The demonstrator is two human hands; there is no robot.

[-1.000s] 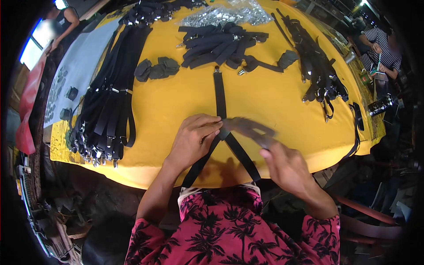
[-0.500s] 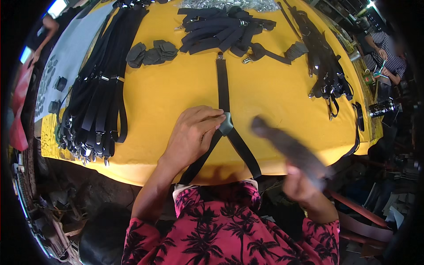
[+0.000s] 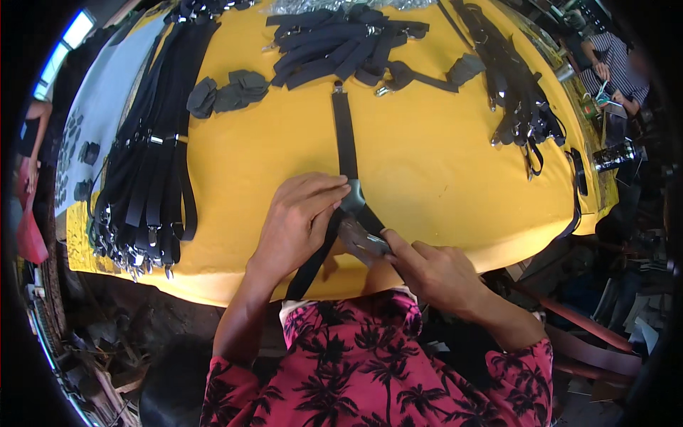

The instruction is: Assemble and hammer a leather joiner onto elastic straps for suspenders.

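Note:
A pair of black suspenders lies in a Y on the yellow-covered table, its clip end pointing away from me. Where the straps meet sits a small dark, shiny patch. My left hand presses its closed fingertips on the left edge of that patch. Just below the patch, my right hand grips a dark, flat bar-like tool with a glossy surface; its exact kind is unclear. The tool's end lies over the fork of the straps, and part of the right strap is hidden.
Bundled black suspenders with metal clips lie at left, another bundle at right. A heap of black straps is at the back. Dark patches are stacked nearby. A person in a striped top works at far right.
My right hand has swung in leftward, bringing the tool from right of the suspenders to the strap fork. My left hand stays on the patch. The view has shifted slightly.

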